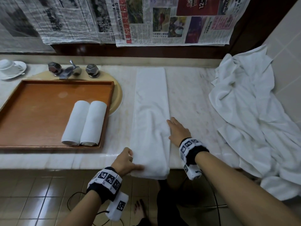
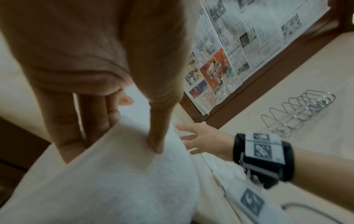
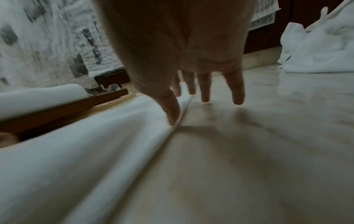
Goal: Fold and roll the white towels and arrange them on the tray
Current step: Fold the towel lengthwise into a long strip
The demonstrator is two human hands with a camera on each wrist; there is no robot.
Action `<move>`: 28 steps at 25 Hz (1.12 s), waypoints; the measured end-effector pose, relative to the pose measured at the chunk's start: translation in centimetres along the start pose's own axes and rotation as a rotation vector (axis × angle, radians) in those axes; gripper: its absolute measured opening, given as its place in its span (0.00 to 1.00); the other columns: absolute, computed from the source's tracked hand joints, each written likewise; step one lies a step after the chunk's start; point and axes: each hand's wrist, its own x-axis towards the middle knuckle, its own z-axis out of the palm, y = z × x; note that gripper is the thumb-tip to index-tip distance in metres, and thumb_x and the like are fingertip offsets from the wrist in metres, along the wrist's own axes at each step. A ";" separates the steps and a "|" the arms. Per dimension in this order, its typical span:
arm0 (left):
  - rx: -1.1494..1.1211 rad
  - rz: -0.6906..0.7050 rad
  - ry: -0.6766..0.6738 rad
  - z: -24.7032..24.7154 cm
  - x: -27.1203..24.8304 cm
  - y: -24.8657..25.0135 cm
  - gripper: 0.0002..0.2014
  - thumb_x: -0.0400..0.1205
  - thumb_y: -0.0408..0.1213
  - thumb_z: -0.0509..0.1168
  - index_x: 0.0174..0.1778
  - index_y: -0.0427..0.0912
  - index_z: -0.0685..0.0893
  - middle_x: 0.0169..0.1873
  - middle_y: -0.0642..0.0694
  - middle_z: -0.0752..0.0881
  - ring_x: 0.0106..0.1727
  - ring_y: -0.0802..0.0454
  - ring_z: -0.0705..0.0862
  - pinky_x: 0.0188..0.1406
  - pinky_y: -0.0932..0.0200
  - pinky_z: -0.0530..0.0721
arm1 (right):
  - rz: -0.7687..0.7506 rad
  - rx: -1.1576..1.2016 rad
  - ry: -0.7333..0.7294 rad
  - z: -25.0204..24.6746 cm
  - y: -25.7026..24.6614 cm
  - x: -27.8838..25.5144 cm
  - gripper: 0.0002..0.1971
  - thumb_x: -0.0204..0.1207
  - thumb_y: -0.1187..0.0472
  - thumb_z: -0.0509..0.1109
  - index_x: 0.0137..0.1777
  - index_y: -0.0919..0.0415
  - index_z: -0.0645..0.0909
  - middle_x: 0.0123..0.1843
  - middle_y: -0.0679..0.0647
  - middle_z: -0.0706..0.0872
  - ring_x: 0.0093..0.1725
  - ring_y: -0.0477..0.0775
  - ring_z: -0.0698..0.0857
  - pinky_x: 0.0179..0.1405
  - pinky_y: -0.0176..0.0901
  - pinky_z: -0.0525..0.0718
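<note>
The hands work one folded towel point(image 1: 150, 115), a long white strip lying on the marble desk point(image 1: 192, 98) just right of the tray point(image 1: 32, 111), its near end hanging over the desk's front edge. The left hand point(image 1: 125, 162) pinches the near left corner, thumb on top and fingers beneath (clearest in the left wrist view); the right hand point(image 1: 177, 130) lies flat, fingers straight, along the strip's right edge, thumb on the cloth. The strip looks ready to roll. To do this well, smooth out the lengthwise creases near the hands first, keep both long edges parallel, then start a tight first turn at the near end and roll away evenly so that the ends stay flush. Two rolled towels point(image 1: 84, 123) already lie side by side, touching, at the tray's right end; the free floor to their left suits the next roll. A heap of unfolded towels point(image 1: 254, 115) crowds the desk's right side, and the faucet point(image 1: 71, 70) and the cup and saucer point(image 1: 11, 68) stand beyond the tray; none blocks the rolling path.
</note>
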 end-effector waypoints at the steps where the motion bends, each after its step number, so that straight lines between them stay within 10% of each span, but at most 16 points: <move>1: -0.080 -0.046 0.062 0.1 0.1 0.1 0.32 0.62 0.46 0.85 0.51 0.46 0.71 0.40 0.45 0.81 0.37 0.50 0.81 0.29 0.62 0.78 | 0.055 0.023 0.089 0.6 -0.4 -0.8 0.24 0.80 0.62 0.65 0.75 0.59 0.68 0.80 0.56 0.66 0.74 0.58 0.71 0.66 0.56 0.75; 6: -0.082 -0.148 0.162 0.3 0.3 0.5 0.23 0.65 0.55 0.81 0.29 0.43 0.76 0.29 0.49 0.80 0.33 0.52 0.81 0.34 0.53 0.85 | 0.223 0.074 -0.100 3.2 -1.3 -4.4 0.16 0.75 0.47 0.68 0.43 0.61 0.81 0.43 0.56 0.83 0.42 0.58 0.84 0.34 0.41 0.78; 17: 0.110 -0.304 0.272 0.3 -0.8 1.7 0.19 0.72 0.41 0.76 0.22 0.44 0.73 0.25 0.46 0.79 0.30 0.46 0.80 0.34 0.56 0.83 | 0.098 0.435 0.131 2.8 1.4 -6.6 0.12 0.73 0.61 0.70 0.29 0.65 0.82 0.31 0.59 0.86 0.33 0.54 0.82 0.33 0.36 0.76; 23: 0.088 -0.288 0.288 0.9 -1.4 1.9 0.17 0.71 0.42 0.76 0.25 0.45 0.75 0.25 0.46 0.78 0.29 0.46 0.78 0.35 0.56 0.82 | 0.263 0.392 0.059 4.8 0.9 -8.1 0.26 0.73 0.44 0.70 0.20 0.62 0.75 0.20 0.52 0.80 0.23 0.53 0.79 0.30 0.42 0.80; 28: 0.051 -0.269 0.306 1.1 -1.6 1.3 0.15 0.73 0.42 0.75 0.27 0.44 0.77 0.27 0.46 0.79 0.30 0.47 0.79 0.42 0.51 0.88 | 0.232 0.433 0.149 5.4 -0.7 -8.9 0.13 0.71 0.53 0.74 0.26 0.54 0.80 0.28 0.46 0.83 0.32 0.49 0.82 0.38 0.39 0.79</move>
